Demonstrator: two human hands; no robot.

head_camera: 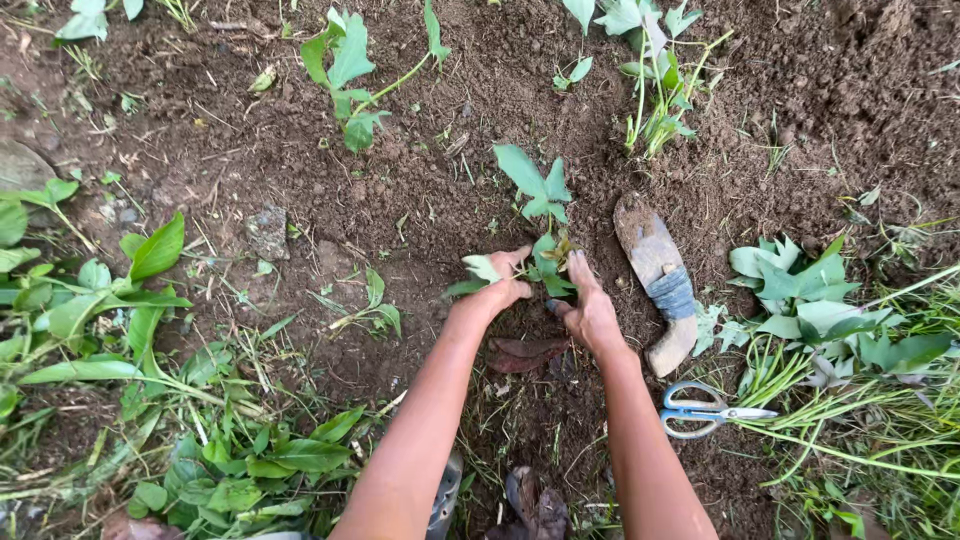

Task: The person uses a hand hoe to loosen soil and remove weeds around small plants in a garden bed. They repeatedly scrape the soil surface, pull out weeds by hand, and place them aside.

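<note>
A small green-leaved plant cutting [541, 205] stands in dark soil [420, 180] at the middle of the view. My left hand [497, 288] rests on the soil at the left of its base, fingers curled against the earth and lower leaves. On the right side of the stem, my right hand [588, 310] presses on the soil with its fingers together. Both hands flank the stem; whether either grips it is hidden by leaves.
A soil-caked digging tool [655, 275] with a wrapped handle lies just right of my right hand. Blue-handled scissors [705, 409] lie below it. Other planted cuttings [350, 70] [650, 70] stand farther away. A pile of cut leafy stems [830, 320] lies at the right, weeds at the left.
</note>
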